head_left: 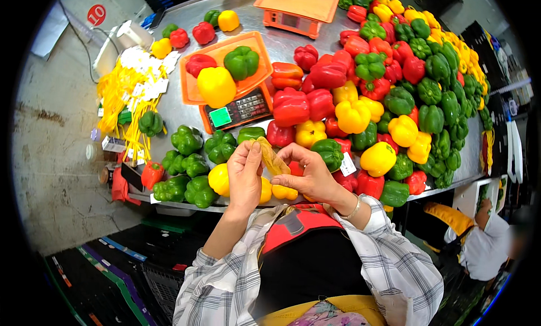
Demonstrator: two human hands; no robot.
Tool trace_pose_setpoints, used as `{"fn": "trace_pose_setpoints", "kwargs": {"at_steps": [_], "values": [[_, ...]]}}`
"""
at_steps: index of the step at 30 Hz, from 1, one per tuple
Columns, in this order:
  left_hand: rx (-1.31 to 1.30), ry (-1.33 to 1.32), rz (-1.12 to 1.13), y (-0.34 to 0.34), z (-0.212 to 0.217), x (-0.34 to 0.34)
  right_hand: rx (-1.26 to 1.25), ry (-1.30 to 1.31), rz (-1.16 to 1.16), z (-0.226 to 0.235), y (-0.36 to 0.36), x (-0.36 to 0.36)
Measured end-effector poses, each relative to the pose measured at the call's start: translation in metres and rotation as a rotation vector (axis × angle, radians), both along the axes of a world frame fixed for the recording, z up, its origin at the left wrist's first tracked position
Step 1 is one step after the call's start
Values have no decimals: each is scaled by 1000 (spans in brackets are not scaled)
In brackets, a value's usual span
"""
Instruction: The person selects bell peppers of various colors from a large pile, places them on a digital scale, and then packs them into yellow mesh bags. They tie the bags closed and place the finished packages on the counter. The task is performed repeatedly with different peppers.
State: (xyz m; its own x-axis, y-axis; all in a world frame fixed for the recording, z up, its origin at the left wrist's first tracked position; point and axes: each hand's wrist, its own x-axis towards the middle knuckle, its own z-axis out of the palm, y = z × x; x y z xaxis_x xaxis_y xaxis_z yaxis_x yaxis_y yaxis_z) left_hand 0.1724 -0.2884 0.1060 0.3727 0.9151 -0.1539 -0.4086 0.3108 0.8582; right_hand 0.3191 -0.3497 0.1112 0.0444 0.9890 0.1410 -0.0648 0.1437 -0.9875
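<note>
Both hands are raised just above the near edge of the bench (186, 109), pinching a small yellowish net bag (273, 161) between them. The left hand (244, 176) grips its upper left end with thumb and fingers; the right hand (304, 171) holds the lower right end. The bag's long axis slants down toward the right hand. Peppers (349, 114) crowd the bench just beyond, a scale (228, 83) further left. Open room lies only toward the body.
</note>
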Motion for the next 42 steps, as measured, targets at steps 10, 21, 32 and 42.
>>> {"fn": "trace_pose_setpoints", "kwargs": {"at_steps": [10,21,32,42], "values": [[82,107,-402,-18,5,-10,-190,848,21,3,26,22],[-25,-247,-166,25,-1,-21,-188,-88,358,30,-7,8],[105,76,-132,20,4,-26,-188,684,266,-10,0,27],[-192,-178,-385,12,-20,-25,92,733,32,16,22,36]]}}
